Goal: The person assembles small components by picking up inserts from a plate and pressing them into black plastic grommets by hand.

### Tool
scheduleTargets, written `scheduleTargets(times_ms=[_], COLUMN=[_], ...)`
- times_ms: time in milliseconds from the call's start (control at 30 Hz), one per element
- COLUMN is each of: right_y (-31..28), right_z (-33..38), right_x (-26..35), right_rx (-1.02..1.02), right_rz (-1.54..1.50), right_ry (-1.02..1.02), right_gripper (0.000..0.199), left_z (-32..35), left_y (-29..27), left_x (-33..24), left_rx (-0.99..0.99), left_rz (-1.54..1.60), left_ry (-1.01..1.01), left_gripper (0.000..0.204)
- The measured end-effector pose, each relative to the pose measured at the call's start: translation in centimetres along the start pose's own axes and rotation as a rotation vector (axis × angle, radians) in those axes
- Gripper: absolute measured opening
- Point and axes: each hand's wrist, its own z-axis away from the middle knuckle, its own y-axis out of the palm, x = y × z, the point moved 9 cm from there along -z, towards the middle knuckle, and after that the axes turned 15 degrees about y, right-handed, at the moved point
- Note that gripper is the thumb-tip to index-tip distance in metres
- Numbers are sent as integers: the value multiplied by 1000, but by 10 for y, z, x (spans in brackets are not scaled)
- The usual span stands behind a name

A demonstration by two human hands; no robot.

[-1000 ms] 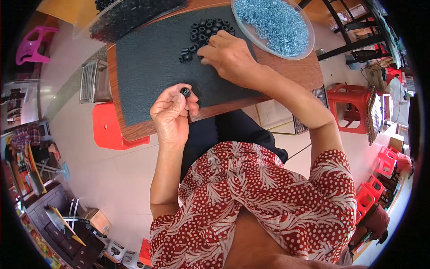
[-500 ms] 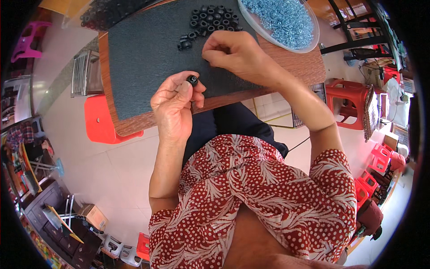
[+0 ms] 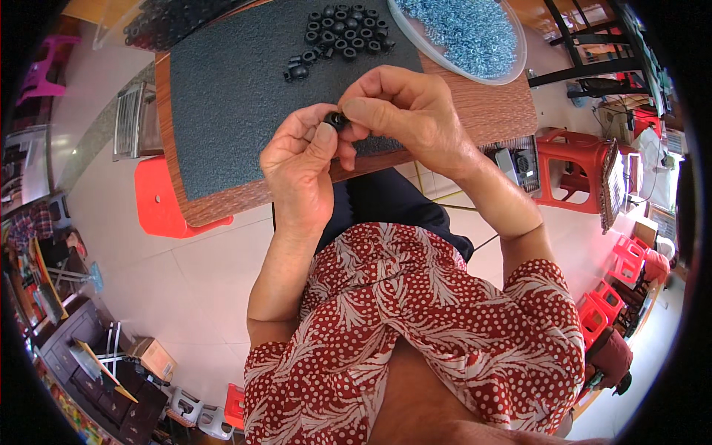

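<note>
Above the near edge of the table, my left hand (image 3: pixel 300 167) pinches a small black ring-ended cap (image 3: pixel 336 120) between thumb and fingers. My right hand (image 3: pixel 408 119) meets it from the right, its thumb and forefinger pressed together at the cap's open end. Whatever sits in that right pinch is too small or too covered to make out. Beyond my hands, several loose black caps (image 3: pixel 350 33) lie in a cluster on a dark textured mat (image 3: pixel 230 96), with a few more (image 3: pixel 297 72) nearer to me.
A round clear tub (image 3: pixel 519 63) of small light-blue clear pieces (image 3: pixel 475 37) stands at the table's far right. At the far left is a clear container of dark pieces (image 3: pixel 159 28). Red stools (image 3: pixel 167 196) flank the wooden table (image 3: pixel 482 111).
My right hand has come down from beside the pile of caps to the cap in my left hand. My left hand has shifted slightly right and up, still pinching it.
</note>
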Motion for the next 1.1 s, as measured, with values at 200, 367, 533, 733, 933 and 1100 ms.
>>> scheduleTargets(times_ms=[200, 367, 533, 733, 933, 1100], right_y=[-2, -4, -4, -5, -8, -13], right_z=[4, 5, 4, 6, 7, 8], right_x=[7, 8, 5, 6, 4, 1], right_rx=[1, 7, 11, 0, -12, -39], right_rz=[74, 30, 12, 28, 5, -39], right_ry=[-72, -84, -54, -73, -60, 16], right_gripper=[15, 13, 12, 11, 12, 13], left_z=[2, 2, 1, 1, 2, 3], left_y=[4, 7, 7, 8, 10, 11], left_x=[3, 3, 2, 3, 3, 4], left_rx=[-18, 11, 16, 37, 27, 35], left_rz=[-20, -39, -65, -95, -184, -193], left_ry=[-3, 7, 32, 23, 17, 13], left_gripper=[23, 25, 23, 23, 26, 22])
